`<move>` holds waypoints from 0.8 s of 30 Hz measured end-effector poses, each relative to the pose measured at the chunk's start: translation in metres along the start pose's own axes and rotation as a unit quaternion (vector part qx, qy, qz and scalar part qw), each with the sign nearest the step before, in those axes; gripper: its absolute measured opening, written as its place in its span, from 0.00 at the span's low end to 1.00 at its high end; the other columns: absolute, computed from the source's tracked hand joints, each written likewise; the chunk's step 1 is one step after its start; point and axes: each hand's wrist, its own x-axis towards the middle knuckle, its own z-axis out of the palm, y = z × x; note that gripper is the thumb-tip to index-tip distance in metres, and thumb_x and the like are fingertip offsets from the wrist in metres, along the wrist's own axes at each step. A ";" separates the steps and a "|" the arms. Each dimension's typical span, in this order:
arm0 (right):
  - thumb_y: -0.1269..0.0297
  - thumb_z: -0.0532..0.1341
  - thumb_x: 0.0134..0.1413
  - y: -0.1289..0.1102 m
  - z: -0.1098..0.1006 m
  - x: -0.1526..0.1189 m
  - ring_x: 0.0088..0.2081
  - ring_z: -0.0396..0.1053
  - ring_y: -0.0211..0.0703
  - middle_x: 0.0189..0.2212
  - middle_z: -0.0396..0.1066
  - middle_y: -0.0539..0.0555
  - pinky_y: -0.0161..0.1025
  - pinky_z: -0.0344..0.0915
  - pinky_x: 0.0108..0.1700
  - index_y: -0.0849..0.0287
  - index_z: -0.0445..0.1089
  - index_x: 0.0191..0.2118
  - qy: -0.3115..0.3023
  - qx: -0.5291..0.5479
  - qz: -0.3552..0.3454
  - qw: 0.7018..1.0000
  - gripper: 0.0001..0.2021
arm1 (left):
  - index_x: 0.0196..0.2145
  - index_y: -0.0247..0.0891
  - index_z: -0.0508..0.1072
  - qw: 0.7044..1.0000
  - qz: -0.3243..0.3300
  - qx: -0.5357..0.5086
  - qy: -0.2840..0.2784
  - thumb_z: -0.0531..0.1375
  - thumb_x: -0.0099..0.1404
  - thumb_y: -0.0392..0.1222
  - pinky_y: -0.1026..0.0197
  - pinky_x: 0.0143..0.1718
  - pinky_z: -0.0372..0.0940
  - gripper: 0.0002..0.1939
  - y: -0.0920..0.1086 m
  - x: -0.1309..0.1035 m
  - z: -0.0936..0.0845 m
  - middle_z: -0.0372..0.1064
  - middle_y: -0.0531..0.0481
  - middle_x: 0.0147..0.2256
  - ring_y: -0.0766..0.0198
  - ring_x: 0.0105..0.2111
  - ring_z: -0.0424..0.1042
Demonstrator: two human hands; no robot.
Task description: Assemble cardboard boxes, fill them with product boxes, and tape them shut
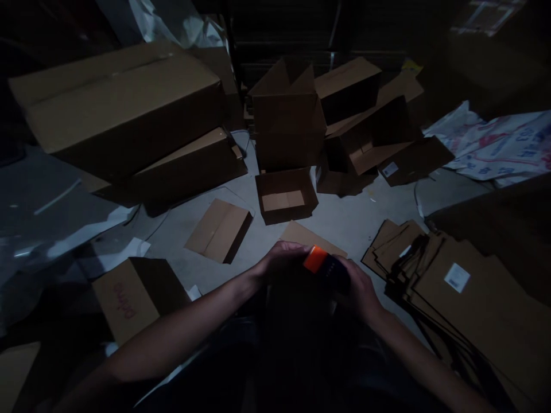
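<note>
In front of me, both hands hold a small item with a bright orange end and a dark navy body with faint lettering, perhaps a small box [317, 260]. My left hand [282, 255] has its fingers closed at the orange end. On the dark end sits my right hand [360, 287], curled around it, with its fingertips lost in shadow. Just beyond the hands, a flat piece of cardboard [307, 235] lies on the floor. A dark shape below the item is too dim to make out.
A closed carton [215, 229] and an open carton [286, 198] stand ahead on the floor [344, 215]. Large boxes [129, 103] are stacked at the left. Flattened cardboard [477, 304] lies piled at the right, near a white printed sack [499, 143]. A marked box [131, 301] is at lower left.
</note>
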 end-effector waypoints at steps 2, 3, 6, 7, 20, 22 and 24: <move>0.71 0.64 0.51 -0.004 -0.003 0.000 0.53 0.72 0.55 0.56 0.70 0.60 0.50 0.72 0.51 0.51 0.52 0.70 -0.017 -0.007 0.020 1.000 0.41 | 0.38 0.32 0.82 0.999 0.023 0.009 0.041 0.72 0.60 0.55 0.62 0.32 0.66 0.21 -0.006 0.008 -0.008 0.78 0.45 0.31 0.63 0.28 0.74; 0.71 0.64 0.51 -0.006 -0.005 -0.001 0.50 0.72 0.54 0.53 0.70 0.59 0.49 0.73 0.49 0.49 0.51 0.71 -0.031 -0.008 0.032 0.999 0.42 | 0.36 0.32 0.82 0.995 0.043 0.019 0.082 0.73 0.57 0.55 0.63 0.32 0.66 0.21 -0.009 0.013 -0.014 0.77 0.45 0.30 0.64 0.28 0.74; 0.72 0.64 0.49 -0.010 -0.012 -0.008 0.45 0.71 0.50 0.47 0.68 0.55 0.44 0.72 0.43 0.42 0.52 0.72 -0.076 -0.022 0.073 0.994 0.44 | 0.28 0.33 0.80 0.965 0.104 0.055 0.232 0.75 0.53 0.53 0.64 0.30 0.63 0.19 -0.010 0.027 -0.041 0.76 0.46 0.27 0.66 0.26 0.72; 0.72 0.63 0.49 -0.010 -0.014 -0.010 0.44 0.71 0.50 0.47 0.67 0.54 0.44 0.71 0.42 0.40 0.54 0.71 -0.086 -0.032 0.082 0.992 0.44 | 0.27 0.33 0.79 0.953 0.115 0.065 0.272 0.75 0.52 0.53 0.65 0.29 0.62 0.19 -0.009 0.030 -0.052 0.75 0.46 0.26 0.67 0.26 0.70; 0.68 0.62 0.55 -0.020 -0.006 0.014 0.44 0.69 0.49 0.44 0.66 0.55 0.42 0.66 0.42 0.42 0.57 0.71 -0.119 -0.065 0.073 0.988 0.38 | 0.28 0.32 0.78 0.950 0.064 0.048 0.301 0.76 0.51 0.52 0.66 0.27 0.61 0.20 -0.017 0.035 -0.112 0.75 0.46 0.27 0.70 0.25 0.69; 0.67 0.62 0.55 -0.019 -0.005 0.014 0.43 0.69 0.49 0.44 0.67 0.55 0.41 0.66 0.42 0.43 0.58 0.71 -0.117 -0.076 0.067 0.988 0.38 | 0.28 0.32 0.78 0.951 0.064 0.047 0.298 0.75 0.51 0.53 0.66 0.29 0.62 0.20 -0.025 0.040 -0.114 0.76 0.46 0.28 0.69 0.26 0.70; 0.67 0.63 0.55 -0.021 -0.004 0.015 0.43 0.69 0.48 0.44 0.67 0.55 0.41 0.66 0.42 0.43 0.58 0.71 -0.115 -0.091 0.066 0.987 0.37 | 0.29 0.33 0.78 0.951 0.063 0.054 0.298 0.75 0.50 0.55 0.66 0.30 0.62 0.22 -0.034 0.046 -0.113 0.76 0.46 0.29 0.68 0.27 0.71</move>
